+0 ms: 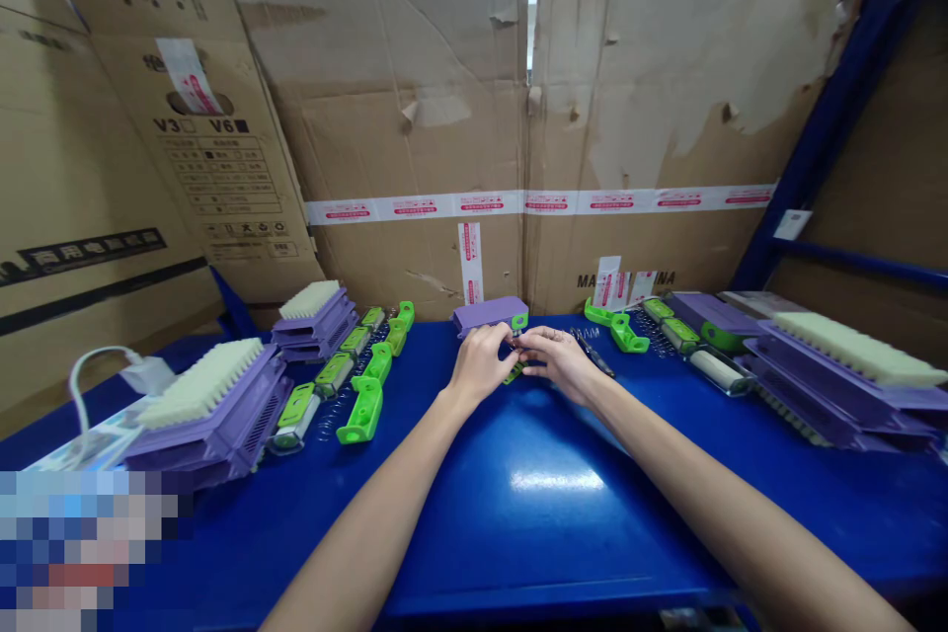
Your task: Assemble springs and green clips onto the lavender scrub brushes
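Near the back of the blue table, my left hand (483,358) and my right hand (561,361) meet fingertip to fingertip. A small green plastic part (513,373) shows below and between the fingers, largely hidden by them. The right thumb and fingers close around its side. My left fingers are pinched together over it, and what sits in that pinch is hidden. Just behind the hands lies a purple plastic block (489,313) with a green end. To the right of my right hand are a dark pen-like tool (594,355) and a small spring (585,333).
Purple brush heads with cream bristles are stacked at left (214,385) and right (851,351). Bright green brackets (362,410), green-and-clear pieces (333,375) and springs stand in rows nearby. Cardboard sheets (415,138) wall the back. A white plug and cable (148,373) lie at left.
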A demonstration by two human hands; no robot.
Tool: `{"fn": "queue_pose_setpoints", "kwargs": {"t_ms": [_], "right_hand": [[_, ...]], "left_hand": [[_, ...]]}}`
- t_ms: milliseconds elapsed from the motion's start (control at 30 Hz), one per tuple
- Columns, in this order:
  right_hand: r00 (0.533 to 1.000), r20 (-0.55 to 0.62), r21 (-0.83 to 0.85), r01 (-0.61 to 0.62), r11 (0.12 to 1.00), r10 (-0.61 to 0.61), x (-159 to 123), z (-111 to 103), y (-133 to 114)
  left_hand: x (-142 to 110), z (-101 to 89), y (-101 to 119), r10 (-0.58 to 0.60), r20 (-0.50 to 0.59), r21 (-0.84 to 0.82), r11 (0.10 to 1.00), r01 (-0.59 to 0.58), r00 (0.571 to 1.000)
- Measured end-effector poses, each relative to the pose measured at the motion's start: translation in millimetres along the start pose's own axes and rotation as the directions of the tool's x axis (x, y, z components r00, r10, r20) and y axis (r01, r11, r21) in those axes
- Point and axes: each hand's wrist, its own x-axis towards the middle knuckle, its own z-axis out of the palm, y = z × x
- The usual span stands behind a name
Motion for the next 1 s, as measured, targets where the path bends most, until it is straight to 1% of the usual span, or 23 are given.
{"fn": "queue_pose_setpoints", "kwargs": {"t_ms": [67, 133, 233, 333, 400, 467, 533, 600, 667, 700, 767, 833, 933, 1000], "right_hand": [[0.999, -0.037, -0.066, 0.018, 0.998, -0.021, -1, 2, 0], [0.995, -0.092, -0.079, 0.032, 0.996, -0.039, -1, 2, -1], [0.990, -0.135, -0.040, 0.022, 0.999, -0.027, 0, -2, -1], [0.994, -0.112, -0.035, -0.015, 0.999, 0.011, 1, -10, 1], [0.996, -0.089, -0.035, -0.024, 0.999, 0.021, 2, -15, 2], [0.996, -0.083, -0.006, -0.020, 1.000, 0.020, 4, -19, 2], [0.996, -0.092, 0.040, -0.012, 0.999, 0.015, 5, -21, 1], [0.995, -0.102, 0.062, -0.012, 0.998, 0.019, 6, -22, -1], [0.993, -0.113, 0.046, -0.026, 0.999, 0.031, 5, -23, -2], [0.992, -0.116, 0.036, -0.034, 0.999, 0.038, 5, -23, -3], [0.993, -0.105, 0.042, -0.040, 0.998, 0.044, 4, -23, -3], [0.998, -0.056, 0.081, -0.036, 0.996, 0.040, 3, -22, -3], [0.999, 0.024, 0.124, -0.034, 0.992, 0.031, 2, -19, -3], [0.999, 0.045, 0.127, -0.027, 0.992, 0.022, 2, -17, -2]], "left_hand": [[0, -0.6, 2, 0.019, 0.011, -0.019, 1.000, -0.019, 1.000], [0, -1.1, 5, 0.013, 0.027, -0.041, 0.999, -0.012, 1.000], [-1, -0.7, 6, -0.083, 0.097, -0.013, 0.996, 0.084, 0.992], [-3, 1.7, -1, -0.182, 0.223, 0.054, 0.983, 0.174, 0.958], [-4, 3.8, -6, -0.192, 0.307, 0.037, 0.981, 0.190, 0.932], [-4, 5.4, -11, -0.192, 0.375, -0.015, 0.977, 0.213, 0.907], [-3, 6.0, -13, -0.215, 0.406, -0.057, 0.964, 0.260, 0.888], [-1, 5.9, -11, -0.253, 0.400, -0.106, 0.942, 0.319, 0.881], [0, 6.0, -8, -0.278, 0.377, -0.218, 0.900, 0.377, 0.883], [1, 6.3, -6, -0.287, 0.367, -0.301, 0.863, 0.405, 0.885], [3, 7.5, -3, -0.299, 0.357, -0.468, 0.763, 0.446, 0.885], [4, 9.3, 0, -0.313, 0.357, -0.577, 0.667, 0.472, 0.880], [5, 11.8, 2, -0.335, 0.382, -0.632, 0.586, 0.508, 0.861], [6, 12.3, 3, -0.337, 0.391, -0.642, 0.567, 0.516, 0.857]]}}
